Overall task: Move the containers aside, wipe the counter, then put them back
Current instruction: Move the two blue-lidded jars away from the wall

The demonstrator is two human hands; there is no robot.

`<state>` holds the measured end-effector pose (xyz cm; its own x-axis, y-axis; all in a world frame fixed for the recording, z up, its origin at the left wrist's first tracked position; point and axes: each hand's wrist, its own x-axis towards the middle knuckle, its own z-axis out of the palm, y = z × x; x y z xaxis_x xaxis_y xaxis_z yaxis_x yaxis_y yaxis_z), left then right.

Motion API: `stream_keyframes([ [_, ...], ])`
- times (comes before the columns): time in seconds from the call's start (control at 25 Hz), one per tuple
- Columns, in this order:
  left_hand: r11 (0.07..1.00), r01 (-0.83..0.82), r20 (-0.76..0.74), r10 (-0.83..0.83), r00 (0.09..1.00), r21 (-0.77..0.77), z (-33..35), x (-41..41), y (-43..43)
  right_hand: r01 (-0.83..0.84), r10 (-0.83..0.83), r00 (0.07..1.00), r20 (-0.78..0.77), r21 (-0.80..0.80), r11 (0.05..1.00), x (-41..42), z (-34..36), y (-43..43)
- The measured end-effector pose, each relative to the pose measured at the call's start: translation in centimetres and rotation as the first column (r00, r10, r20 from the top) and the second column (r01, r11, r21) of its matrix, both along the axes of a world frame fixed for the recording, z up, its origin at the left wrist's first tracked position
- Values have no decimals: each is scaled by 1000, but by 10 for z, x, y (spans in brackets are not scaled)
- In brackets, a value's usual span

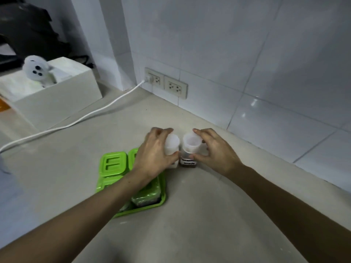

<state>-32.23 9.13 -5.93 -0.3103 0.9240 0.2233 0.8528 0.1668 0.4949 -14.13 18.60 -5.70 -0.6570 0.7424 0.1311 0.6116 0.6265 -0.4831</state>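
Note:
Two small jars with white caps stand side by side on the grey counter [199, 215]. My left hand [153, 154] is wrapped around the left jar [171, 144], which has pale contents. My right hand [214, 150] grips the right jar [190, 144], which holds something brown and carries a dark label. Just left of the jars, a green tray [150, 205] holds several green-lidded containers [113, 164]; my left forearm crosses over it and hides part of it.
A white tiled wall [266, 82] runs close behind the jars, with two sockets [166, 83]. A white cable [85, 118] trails left from one socket across the counter. A white box [57, 99] with a small white plush toy [37, 70] stands far left.

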Motion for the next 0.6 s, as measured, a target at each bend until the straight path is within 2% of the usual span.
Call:
stream_keyframes([
  [0.04,997,16,-30,-14,999,74,3,10,0,8,-8,1000,18,0,1000,17,0,-2],
  [0.12,968,149,-131,-125,984,200,8,36,1,41,-42,997,61,16,999,59,-4,-11],
  [0.2,916,328,-168,-294,941,231,8,94,11,130,-132,984,123,26,991,129,-12,-24],
  [0.32,880,427,-45,-427,903,209,4,204,25,300,-307,941,140,71,951,253,-16,-43],
  [0.44,838,516,112,-539,835,177,-1,307,39,455,-472,880,45,202,867,369,-3,-56],
  [0.52,800,584,175,-600,781,136,-4,375,54,572,-604,797,26,289,767,443,6,-56],
  [0.6,778,628,254,-615,747,38,-6,438,73,673,-720,679,141,272,688,501,10,-49],
])
